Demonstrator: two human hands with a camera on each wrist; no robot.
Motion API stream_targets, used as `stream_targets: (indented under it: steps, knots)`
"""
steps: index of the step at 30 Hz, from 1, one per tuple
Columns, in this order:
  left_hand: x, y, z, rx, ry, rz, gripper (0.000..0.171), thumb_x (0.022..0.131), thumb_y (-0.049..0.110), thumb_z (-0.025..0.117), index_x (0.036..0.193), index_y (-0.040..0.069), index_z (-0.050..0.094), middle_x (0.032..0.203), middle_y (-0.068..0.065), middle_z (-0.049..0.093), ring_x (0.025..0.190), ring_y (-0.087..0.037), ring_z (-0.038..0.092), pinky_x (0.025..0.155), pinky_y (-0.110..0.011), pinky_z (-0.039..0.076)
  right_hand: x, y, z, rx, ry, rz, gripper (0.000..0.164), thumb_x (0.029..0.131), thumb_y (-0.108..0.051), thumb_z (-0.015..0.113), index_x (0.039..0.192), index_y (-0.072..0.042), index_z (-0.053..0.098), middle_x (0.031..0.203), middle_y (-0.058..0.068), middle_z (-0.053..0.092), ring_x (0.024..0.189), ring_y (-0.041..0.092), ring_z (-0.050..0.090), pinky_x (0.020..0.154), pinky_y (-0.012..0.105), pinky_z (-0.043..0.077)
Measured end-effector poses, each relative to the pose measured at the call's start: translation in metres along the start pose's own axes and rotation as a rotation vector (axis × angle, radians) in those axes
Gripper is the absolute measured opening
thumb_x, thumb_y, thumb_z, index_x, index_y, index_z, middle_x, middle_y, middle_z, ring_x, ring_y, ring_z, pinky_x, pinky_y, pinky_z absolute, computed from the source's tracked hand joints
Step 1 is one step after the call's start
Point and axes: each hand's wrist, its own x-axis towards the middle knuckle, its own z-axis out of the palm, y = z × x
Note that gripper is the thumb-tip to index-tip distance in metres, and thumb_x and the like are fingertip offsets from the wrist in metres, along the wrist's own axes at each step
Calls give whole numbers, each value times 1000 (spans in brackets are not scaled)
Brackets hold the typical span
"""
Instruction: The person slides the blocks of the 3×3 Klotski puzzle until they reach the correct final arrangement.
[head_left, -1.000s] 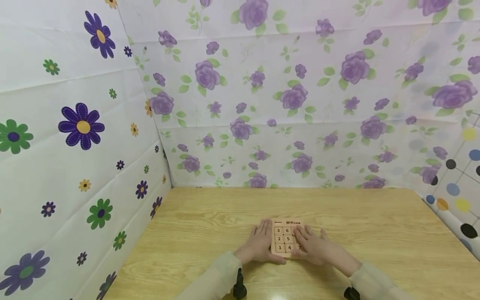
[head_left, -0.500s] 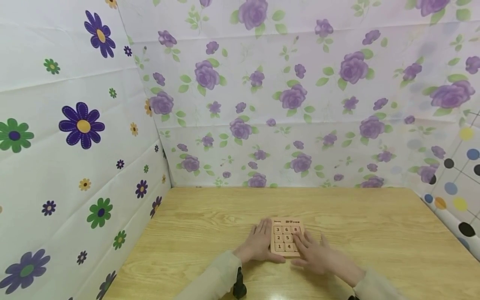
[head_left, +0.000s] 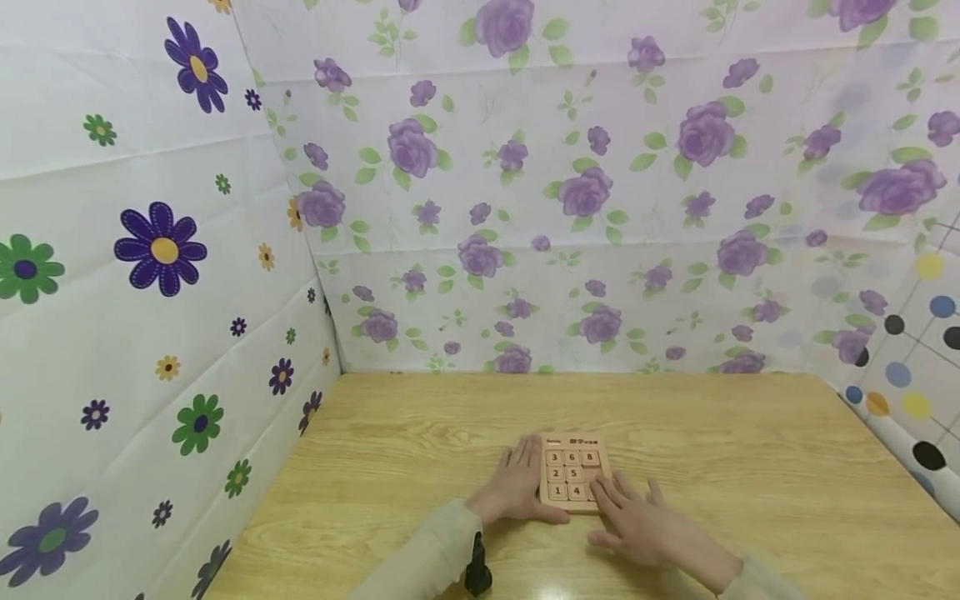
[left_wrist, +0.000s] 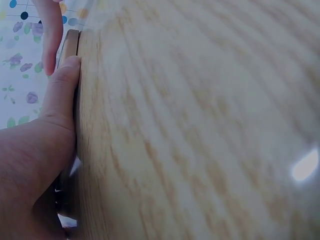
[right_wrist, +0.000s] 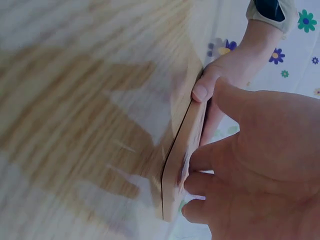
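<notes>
A flat wooden number sliding puzzle [head_left: 573, 473] lies on the table. Tiles 3, 6 and 8 form its far row; 2 and 5 stand in the middle row, with a gap to their right. In the near row I see 1 and 4. My left hand [head_left: 513, 487] lies along the puzzle's left edge with straight fingers, its thumb against the near edge. My right hand [head_left: 637, 521] reaches over the near right corner, fingertips on the tile there, whose number they hide. Its thumb is off the board, as the right wrist view of the hand [right_wrist: 265, 155] shows.
The wooden table [head_left: 420, 417] extends on all sides of the puzzle. A purple-flowered cloth [head_left: 525, 208] hangs behind it, and another flowered cloth [head_left: 150, 333] hangs at the left. A dotted cloth [head_left: 911, 367] stands at the right.
My right hand has slid toward me and slightly right, from the far right tile to the near right one. Tile 8 and the gap below it have come into view. My left hand stays put.
</notes>
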Motion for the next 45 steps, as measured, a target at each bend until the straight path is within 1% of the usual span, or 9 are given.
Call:
stream_targets:
  steps: [2,9,19,24,28,36,45]
  knots:
    - [0,-1,0,3,3,1,133,68,80,62,154,-3,3,162,-20,7,151,-30,10,122,-49,17,-1,0,2,-11,-1,10,83,92,-62,46,150,-5,32,157,15,30,147,41,20,110,75,4]
    - [2,-2,0,-10,-7,-2,132,69,80,62,154,-2,2,162,-19,6,151,-29,9,122,-48,16,-2,-4,2,-38,-6,13,84,90,-62,48,148,-2,35,156,16,33,146,41,23,109,76,5]
    - [1,-2,2,-3,-5,-5,132,68,81,61,154,-1,3,162,-19,6,151,-29,8,122,-48,16,-1,0,5,-9,-6,-7,85,91,-62,48,149,-1,33,156,18,30,146,42,22,108,77,5]
    - [1,-2,2,-3,-4,-7,133,68,82,61,154,-1,2,163,-19,6,151,-29,9,122,-48,16,2,2,6,-14,-8,-20,85,91,-62,47,150,-2,32,157,18,29,146,42,22,108,77,7]
    - [2,-2,2,-11,-6,-8,133,68,82,61,154,-1,2,163,-18,5,151,-28,8,123,-47,15,3,2,3,-2,-16,-15,85,91,-62,47,150,-2,31,157,18,28,146,42,22,108,77,7]
    - [1,-1,1,-8,-11,-6,132,68,81,61,154,0,2,163,-18,5,151,-29,8,122,-47,16,5,1,-4,25,-29,-30,83,92,-57,50,149,0,31,157,20,28,146,43,21,106,79,8]
    - [0,-1,-1,-19,-8,4,131,70,79,63,154,-1,1,163,-19,5,151,-29,8,122,-49,17,11,7,-3,26,-43,-51,81,94,-55,48,150,0,29,157,21,26,146,44,20,104,80,9]
